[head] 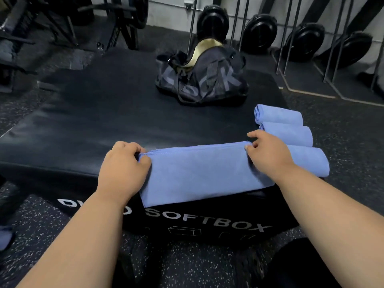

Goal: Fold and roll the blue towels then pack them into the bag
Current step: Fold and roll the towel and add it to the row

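One folded towel (199,171) flat on soft box (83,125); left hand (122,169) and right hand (268,154) pinch its far corners. Three rolled towels (288,132) beside. One bag (201,77), unzipped.

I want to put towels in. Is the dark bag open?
Open: the dark fabric duffel bag gapes at the top, its pale yellow lining showing.

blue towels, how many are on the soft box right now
4. One folded towel lies at the near edge, pinched by both hands. Three rolled ones sit right of it: far, middle, near. The bag may hide more.
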A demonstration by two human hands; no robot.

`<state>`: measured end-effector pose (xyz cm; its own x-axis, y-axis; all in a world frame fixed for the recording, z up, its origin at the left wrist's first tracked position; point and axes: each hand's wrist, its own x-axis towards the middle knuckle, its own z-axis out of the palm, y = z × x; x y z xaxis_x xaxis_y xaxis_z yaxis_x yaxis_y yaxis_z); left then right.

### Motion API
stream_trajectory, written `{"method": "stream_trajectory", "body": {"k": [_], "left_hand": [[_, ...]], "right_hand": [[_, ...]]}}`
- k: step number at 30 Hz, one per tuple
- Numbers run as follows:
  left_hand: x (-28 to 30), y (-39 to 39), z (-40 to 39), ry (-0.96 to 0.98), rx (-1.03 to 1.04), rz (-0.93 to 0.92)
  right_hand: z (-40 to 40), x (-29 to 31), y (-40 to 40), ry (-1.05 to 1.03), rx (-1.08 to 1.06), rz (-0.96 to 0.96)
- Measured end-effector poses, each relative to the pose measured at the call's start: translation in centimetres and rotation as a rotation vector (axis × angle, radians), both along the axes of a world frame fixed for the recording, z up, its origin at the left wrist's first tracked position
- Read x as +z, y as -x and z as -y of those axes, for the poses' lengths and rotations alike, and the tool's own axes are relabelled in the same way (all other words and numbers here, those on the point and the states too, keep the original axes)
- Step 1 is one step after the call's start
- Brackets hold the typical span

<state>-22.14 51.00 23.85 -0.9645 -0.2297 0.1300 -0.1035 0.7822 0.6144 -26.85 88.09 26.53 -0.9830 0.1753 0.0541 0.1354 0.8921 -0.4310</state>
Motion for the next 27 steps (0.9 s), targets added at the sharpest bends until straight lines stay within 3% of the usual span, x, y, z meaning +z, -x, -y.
{"method": "stream_trajectory", "body": {"k": [11, 18, 27], "left_hand": [[0.9, 0.2, 0.7, -0.025, 0.036, 0.033], [0.0, -1.7, 0.1, -0.04, 0.034, -0.066], [1.4, -3.5, 0.1, -0.208, 0.088, -0.074]], "right_hand": [[1.3, 1.5, 0.1, -0.004, -0.1, 0.091], [1.8, 0.6, -1.6, -0.096, -0.064, -0.003], [2.6, 2.2, -2.9, 0.045, -0.083, 0.01]]}}
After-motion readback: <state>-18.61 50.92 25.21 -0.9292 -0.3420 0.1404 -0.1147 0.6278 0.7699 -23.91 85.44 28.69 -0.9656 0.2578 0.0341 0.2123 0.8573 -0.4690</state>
